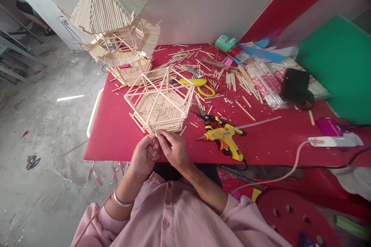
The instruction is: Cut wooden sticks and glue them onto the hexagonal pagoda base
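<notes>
In front of my chest, at the table's near edge, my two hands meet fingertip to fingertip. Between the thumb and finger of my right hand shows the pale end of a small wooden stick. My left hand is closed against it with curled fingers, which hide most of the piece. Just beyond them stands a hexagonal wooden stick frame over a base of concentric sticks. To the right, a yellow glue gun lies partly over black-and-yellow cutting pliers.
A tiered stick pagoda stands at the back left of the red table. Yellow-handled scissors and loose sticks lie behind the frame. Bagged sticks, a black box and a power strip are on the right.
</notes>
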The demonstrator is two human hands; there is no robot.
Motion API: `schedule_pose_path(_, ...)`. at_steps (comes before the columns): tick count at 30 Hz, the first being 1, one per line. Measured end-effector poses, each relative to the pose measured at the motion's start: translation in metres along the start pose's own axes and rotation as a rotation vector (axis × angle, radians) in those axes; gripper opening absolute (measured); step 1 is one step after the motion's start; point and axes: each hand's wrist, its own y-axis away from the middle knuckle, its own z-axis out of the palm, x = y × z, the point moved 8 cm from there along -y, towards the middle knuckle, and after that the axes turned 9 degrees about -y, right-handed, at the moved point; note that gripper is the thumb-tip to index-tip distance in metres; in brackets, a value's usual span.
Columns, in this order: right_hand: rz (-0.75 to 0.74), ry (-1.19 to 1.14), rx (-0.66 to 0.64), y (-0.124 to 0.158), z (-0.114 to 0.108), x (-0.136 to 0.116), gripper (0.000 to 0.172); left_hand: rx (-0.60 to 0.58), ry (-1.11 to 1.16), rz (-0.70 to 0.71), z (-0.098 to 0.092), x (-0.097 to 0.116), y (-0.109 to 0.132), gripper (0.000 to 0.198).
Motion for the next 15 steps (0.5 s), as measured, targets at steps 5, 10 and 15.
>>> schedule_pose_path(5, 0.002, -0.005, -0.002, -0.0004, -0.0004, -0.0011, 0.024, 0.007, -0.006, -0.001, 0.0001, -0.0001, 0.0004, 0.029)
schedule_pose_path(10, 0.010, -0.011, -0.003, -0.0004, -0.0001, -0.0002, 0.024, 0.014, 0.002, -0.006, 0.0002, -0.0001, 0.0009, 0.028)
schedule_pose_path(15, 0.010, -0.004, -0.005, -0.0004, -0.0003, -0.0003, 0.025, 0.012, -0.007, -0.005, -0.0011, -0.0004, 0.0005, 0.028)
